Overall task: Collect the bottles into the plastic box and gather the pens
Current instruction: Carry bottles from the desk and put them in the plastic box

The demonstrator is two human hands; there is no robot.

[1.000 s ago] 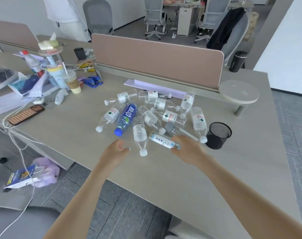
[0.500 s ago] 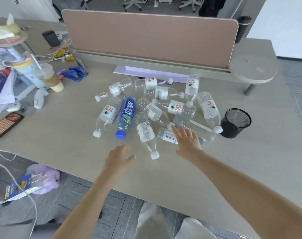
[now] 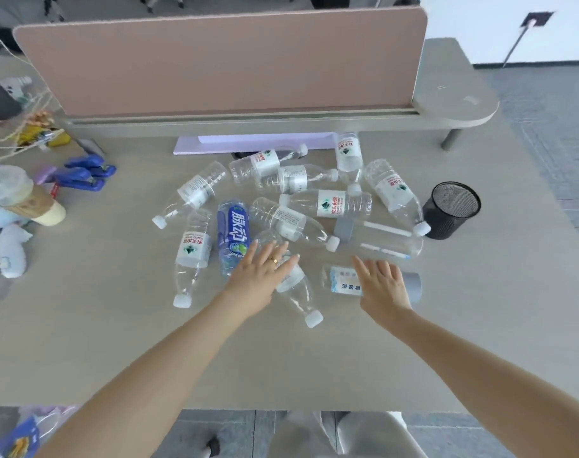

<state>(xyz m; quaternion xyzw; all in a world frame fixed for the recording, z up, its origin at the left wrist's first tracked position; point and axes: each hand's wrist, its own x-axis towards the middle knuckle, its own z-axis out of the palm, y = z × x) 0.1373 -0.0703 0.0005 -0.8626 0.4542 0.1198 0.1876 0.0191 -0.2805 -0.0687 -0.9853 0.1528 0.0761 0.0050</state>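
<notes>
Several empty clear water bottles lie in a heap on the desk, among them a blue-labelled bottle (image 3: pixel 233 233). My left hand (image 3: pixel 260 274) lies flat, fingers spread, on a clear bottle with a white cap (image 3: pixel 298 294). Over a short bottle with a pale blue label (image 3: pixel 342 280) rests my right hand (image 3: pixel 382 284), open with fingers spread, covering most of its right part. Two white pens (image 3: pixel 385 228) (image 3: pixel 384 251) lie under or behind a clear bottle by the mesh pen cup (image 3: pixel 451 209). No plastic box shows.
A pink divider panel (image 3: pixel 222 64) runs along the back of the desk, with a flat lilac object (image 3: pixel 248 143) at its foot. Blue clips (image 3: pixel 83 173), a drink cup (image 3: pixel 27 200) and cables crowd the left side. The desk's front edge is near my elbows.
The view has tilted down and closer to the desk. My left hand moved forward onto a clear bottle. My right hand shifted slightly right over the pale-blue-labelled bottle.
</notes>
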